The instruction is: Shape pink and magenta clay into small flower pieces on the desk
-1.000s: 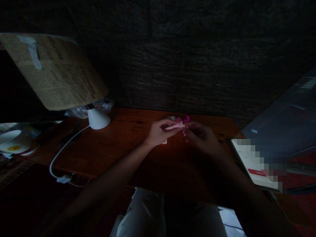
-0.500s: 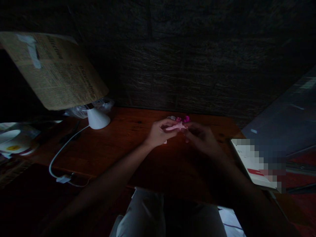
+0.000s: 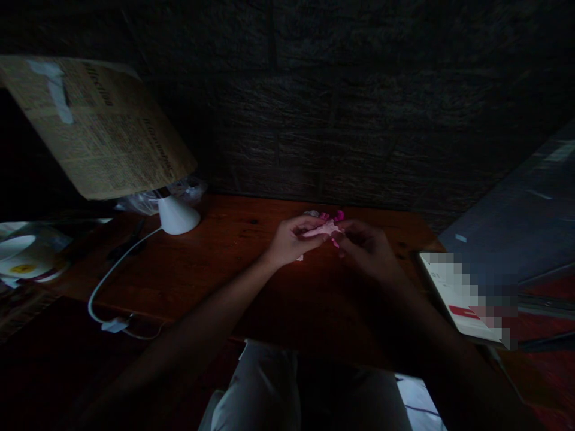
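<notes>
Both my hands meet over the far middle of a dark wooden table (image 3: 215,269). My left hand (image 3: 291,239) pinches a small pale pink piece (image 3: 324,229) between thumb and fingers. My right hand (image 3: 366,248) is closed on the same piece from the right side. A few brighter magenta bits (image 3: 338,216) lie just behind the hands; what they are is too small and dim to tell.
A white lamp base (image 3: 177,216) with a newspaper-covered shade (image 3: 99,137) stands at the back left, its white cable (image 3: 108,281) running toward the front edge. Plates and clutter (image 3: 22,260) sit far left. A paper or booklet (image 3: 458,299) lies at the right. A dark wall rises behind.
Hardly anything differs. Both hands stay together on the pink piece, with only slight finger shifts.
</notes>
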Tool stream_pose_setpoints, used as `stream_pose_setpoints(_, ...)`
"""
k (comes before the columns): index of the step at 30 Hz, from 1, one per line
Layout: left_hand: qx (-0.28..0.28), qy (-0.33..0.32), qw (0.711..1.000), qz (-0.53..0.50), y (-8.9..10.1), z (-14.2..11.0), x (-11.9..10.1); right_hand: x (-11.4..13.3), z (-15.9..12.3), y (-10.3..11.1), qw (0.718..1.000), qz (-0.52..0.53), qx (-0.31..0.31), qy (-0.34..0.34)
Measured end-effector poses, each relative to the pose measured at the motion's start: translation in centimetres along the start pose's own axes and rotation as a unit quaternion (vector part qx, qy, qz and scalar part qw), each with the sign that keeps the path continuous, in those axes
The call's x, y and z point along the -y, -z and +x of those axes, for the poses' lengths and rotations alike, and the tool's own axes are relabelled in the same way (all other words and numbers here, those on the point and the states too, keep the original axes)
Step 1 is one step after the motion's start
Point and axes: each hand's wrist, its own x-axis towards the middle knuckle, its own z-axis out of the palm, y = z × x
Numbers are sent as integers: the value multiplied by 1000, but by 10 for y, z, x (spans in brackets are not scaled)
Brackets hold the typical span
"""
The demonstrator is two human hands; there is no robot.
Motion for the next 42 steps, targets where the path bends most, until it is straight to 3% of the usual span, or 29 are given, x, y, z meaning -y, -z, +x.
stream_pose_setpoints(7,11,1,1000,-8,2,1,3,5,2,0,999,25,23,-8)
stream_pose_setpoints(26,29,4,1000,-5,1,-1,3,0,-1,4,999,-35,15,4)
stream_pose_setpoints(32,10,-2,1000,-13,4,2,3,4,0,2,1000,11,26,-6)
stream_pose_setpoints(42,26,-12,1000,-2,7,4,6,7,0,5,998,36,44,4)
